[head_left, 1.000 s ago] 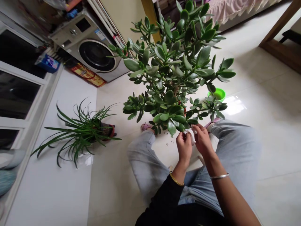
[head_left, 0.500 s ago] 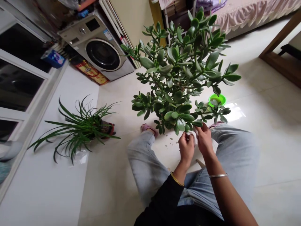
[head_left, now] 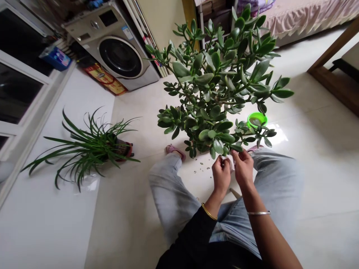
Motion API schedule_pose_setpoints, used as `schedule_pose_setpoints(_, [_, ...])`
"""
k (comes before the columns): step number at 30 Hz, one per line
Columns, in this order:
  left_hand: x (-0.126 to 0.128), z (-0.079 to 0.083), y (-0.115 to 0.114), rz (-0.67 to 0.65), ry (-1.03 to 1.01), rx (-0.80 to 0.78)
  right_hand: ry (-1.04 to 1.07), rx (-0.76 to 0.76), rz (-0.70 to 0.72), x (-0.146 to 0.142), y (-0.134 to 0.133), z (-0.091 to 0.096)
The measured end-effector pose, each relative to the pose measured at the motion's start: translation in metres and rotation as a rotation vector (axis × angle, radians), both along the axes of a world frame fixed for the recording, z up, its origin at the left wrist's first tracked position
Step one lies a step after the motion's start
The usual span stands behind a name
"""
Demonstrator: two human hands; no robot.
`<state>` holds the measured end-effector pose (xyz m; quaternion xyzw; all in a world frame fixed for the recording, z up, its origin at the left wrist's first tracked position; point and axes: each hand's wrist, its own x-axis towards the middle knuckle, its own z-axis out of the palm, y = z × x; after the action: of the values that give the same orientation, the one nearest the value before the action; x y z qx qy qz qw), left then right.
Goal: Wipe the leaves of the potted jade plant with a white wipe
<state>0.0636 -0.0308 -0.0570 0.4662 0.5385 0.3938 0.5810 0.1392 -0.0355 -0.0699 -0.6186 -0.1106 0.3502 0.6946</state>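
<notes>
A large jade plant [head_left: 213, 82] with thick, glossy green leaves fills the middle of the view. Beneath its lowest leaves my two hands are close together, between my knees. My left hand [head_left: 221, 175] is closed on a crumpled white tissue or cloth [head_left: 232, 163], part of which shows between the hands. Just right of it, my right hand [head_left: 243, 167] has its fingers pinched together at the low leaves. Whether a leaf or the white piece is between those fingertips is hidden. The plant's pot is not visible behind the foliage.
A bright green bowl [head_left: 257, 119] of cloudy liquid sits on the tiled floor, right of the plant. Leaf bits [head_left: 201, 163] lie near my foot. Leftward is a long-leaved potted plant [head_left: 92, 147]. Behind stand a washing machine [head_left: 120, 56], a bed [head_left: 311, 18] and wooden furniture [head_left: 333, 82].
The view has shifted slightly, with the room sliding a little left. Both hands stay under the same low leaves, and their grips look much the same.
</notes>
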Motion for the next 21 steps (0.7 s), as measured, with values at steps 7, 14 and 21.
schedule_pose_setpoints(7, [-0.002, -0.001, 0.001, 0.035, -0.013, -0.028, -0.053, -0.121, 0.001, -0.001, -0.029, -0.007])
schedule_pose_setpoints(14, [-0.001, -0.004, -0.013, 0.083, -0.182, -0.140, -0.205, -0.083, -0.146, 0.013, -0.057, 0.011])
schedule_pose_setpoints(21, [0.014, 0.011, -0.034, 0.037, -0.583, -0.462, -0.930, -0.185, 0.049, 0.014, -0.031, 0.048])
